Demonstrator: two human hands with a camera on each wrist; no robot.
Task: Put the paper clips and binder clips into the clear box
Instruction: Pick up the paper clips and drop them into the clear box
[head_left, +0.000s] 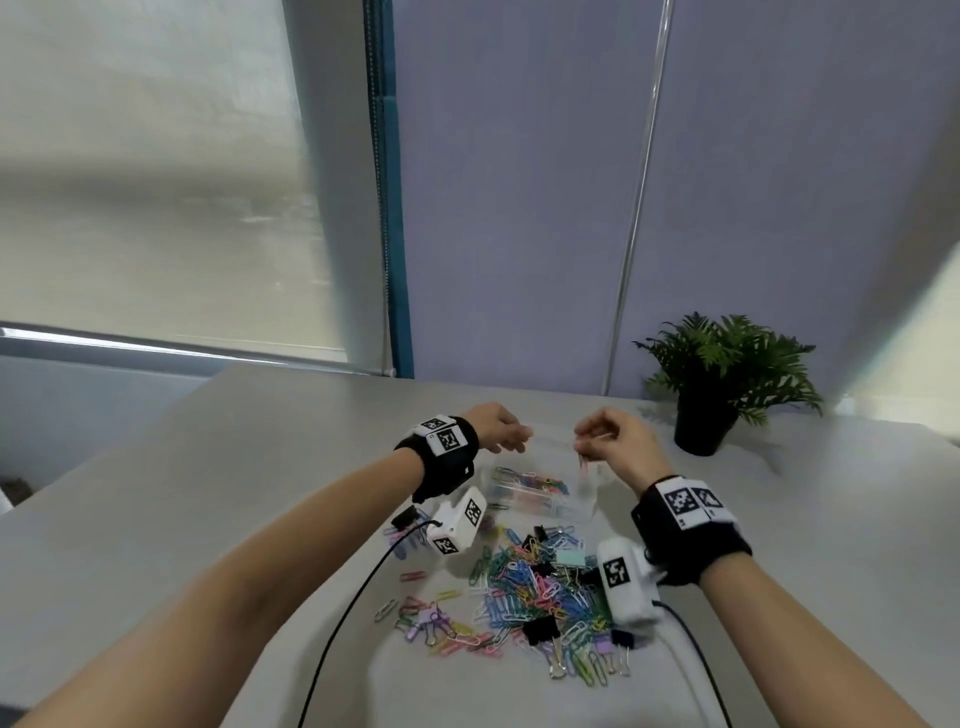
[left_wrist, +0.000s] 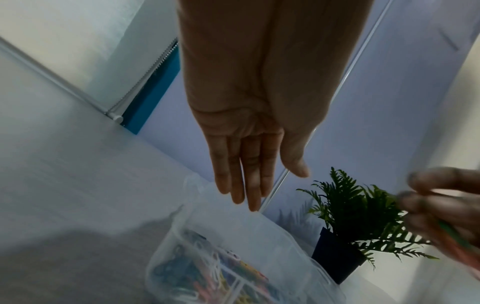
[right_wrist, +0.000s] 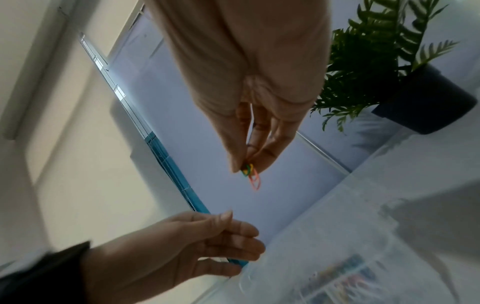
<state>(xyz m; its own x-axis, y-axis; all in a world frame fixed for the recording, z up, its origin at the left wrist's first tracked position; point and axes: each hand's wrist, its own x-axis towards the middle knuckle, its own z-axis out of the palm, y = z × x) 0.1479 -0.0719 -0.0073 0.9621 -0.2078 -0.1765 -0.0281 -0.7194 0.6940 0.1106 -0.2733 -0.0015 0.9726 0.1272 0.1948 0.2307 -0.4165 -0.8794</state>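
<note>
A clear box (head_left: 583, 508) stands on the table with coloured paper clips (head_left: 524, 484) inside; its upright lid shows only faintly between my hands. Nearer me lies a loose pile of paper clips and binder clips (head_left: 524, 587). My right hand (head_left: 584, 449) hovers over the box's right end and pinches a few paper clips (right_wrist: 253, 179) that hang from its fingertips. My left hand (head_left: 519, 436) is above the box's left far corner. Its fingers (left_wrist: 249, 185) are straight and hold nothing.
A potted fern (head_left: 727, 374) in a black pot stands at the back right, close to the right hand. Two black cables (head_left: 353, 597) run from the wrist cameras across the table toward me. The wall and a window blind rise behind the table.
</note>
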